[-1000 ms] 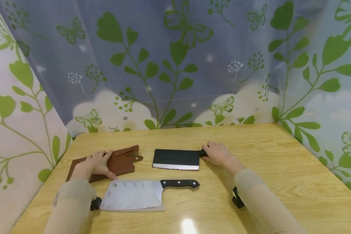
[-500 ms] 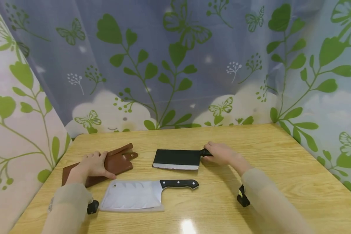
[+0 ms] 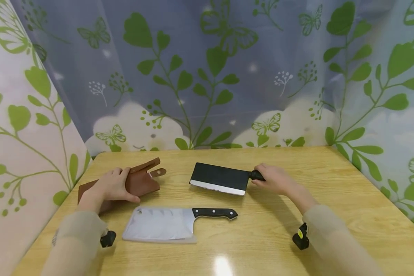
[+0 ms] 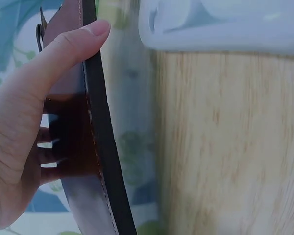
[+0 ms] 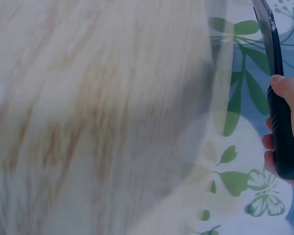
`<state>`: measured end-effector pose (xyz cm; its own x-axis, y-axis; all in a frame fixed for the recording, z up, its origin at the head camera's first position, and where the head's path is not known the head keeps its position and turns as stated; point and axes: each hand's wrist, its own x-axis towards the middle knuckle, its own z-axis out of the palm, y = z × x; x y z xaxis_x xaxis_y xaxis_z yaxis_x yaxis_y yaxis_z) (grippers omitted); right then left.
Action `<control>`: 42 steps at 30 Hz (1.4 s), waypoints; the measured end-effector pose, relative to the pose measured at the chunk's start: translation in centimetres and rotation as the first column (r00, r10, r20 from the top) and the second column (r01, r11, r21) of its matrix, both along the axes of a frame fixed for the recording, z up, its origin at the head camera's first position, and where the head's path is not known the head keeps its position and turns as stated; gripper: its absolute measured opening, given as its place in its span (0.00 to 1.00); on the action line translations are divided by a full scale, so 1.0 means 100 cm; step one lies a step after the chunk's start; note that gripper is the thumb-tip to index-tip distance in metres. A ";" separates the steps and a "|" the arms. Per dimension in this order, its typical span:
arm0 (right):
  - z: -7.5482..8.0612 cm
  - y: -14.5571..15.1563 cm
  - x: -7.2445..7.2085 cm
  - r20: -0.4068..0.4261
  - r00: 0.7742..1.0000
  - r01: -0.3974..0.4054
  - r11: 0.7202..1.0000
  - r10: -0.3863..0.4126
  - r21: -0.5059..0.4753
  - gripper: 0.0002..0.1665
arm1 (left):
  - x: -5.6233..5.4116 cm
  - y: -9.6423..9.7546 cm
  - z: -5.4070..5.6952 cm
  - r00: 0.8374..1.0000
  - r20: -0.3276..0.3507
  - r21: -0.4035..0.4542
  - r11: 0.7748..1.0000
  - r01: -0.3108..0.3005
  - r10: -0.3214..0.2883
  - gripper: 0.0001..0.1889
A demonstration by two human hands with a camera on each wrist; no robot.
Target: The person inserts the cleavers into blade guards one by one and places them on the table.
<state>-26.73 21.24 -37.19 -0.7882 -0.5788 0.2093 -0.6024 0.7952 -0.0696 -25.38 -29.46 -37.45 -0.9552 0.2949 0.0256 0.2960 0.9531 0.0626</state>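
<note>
My left hand (image 3: pixel 111 186) grips a brown leather knife sheath (image 3: pixel 141 184) across its width at the table's left. In the left wrist view, the thumb lies over the stitched edge of the sheath (image 4: pixel 81 81) and the fingers reach along its far side. A strap with a snap stands out at the sheath's right end. At right, my right hand (image 3: pixel 274 178) holds a black-bladed cleaver (image 3: pixel 220 175) by its handle. That blade points left, tilted, its silver edge facing me. The right wrist view shows the fingers wrapped round the black handle (image 5: pixel 283 137).
A second cleaver (image 3: pixel 160 225), with a whitish blade that seems to be covered and a riveted black handle, lies on the wooden table (image 3: pixel 255 245) in front. A leaf-patterned curtain (image 3: pixel 179 76) closes off the back and sides.
The black cleaver has been raised off the table and tilted, moving right with my right hand. My left hand has lifted the sheath slightly. The front cleaver stays put.
</note>
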 end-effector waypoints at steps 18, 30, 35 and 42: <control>0.006 0.004 0.020 -0.164 0.985 -0.058 0.998 0.055 -0.015 0.18 | 0.013 0.056 0.010 0.961 -0.148 -0.095 0.970 0.223 -0.235 0.65; 0.007 0.000 0.026 -0.205 0.974 -0.104 0.994 0.095 -0.033 0.19 | 0.017 0.075 0.007 0.949 -0.176 -0.186 0.955 0.230 -0.263 0.65; 0.008 0.001 0.026 -0.217 0.970 -0.127 0.991 0.114 -0.047 0.19 | 0.018 0.077 0.008 0.944 -0.173 -0.206 0.947 0.246 -0.283 0.64; 0.010 0.002 0.025 -0.262 0.957 -0.147 0.987 0.124 -0.069 0.20 | 0.018 0.082 0.009 0.924 -0.224 -0.201 0.942 0.268 -0.310 0.64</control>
<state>-24.25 21.48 -36.17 -0.6170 -0.6474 0.4474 -0.7108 0.7024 0.0360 -23.56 -21.27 -36.50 -0.7963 0.5776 0.1793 0.5458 0.8141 -0.1984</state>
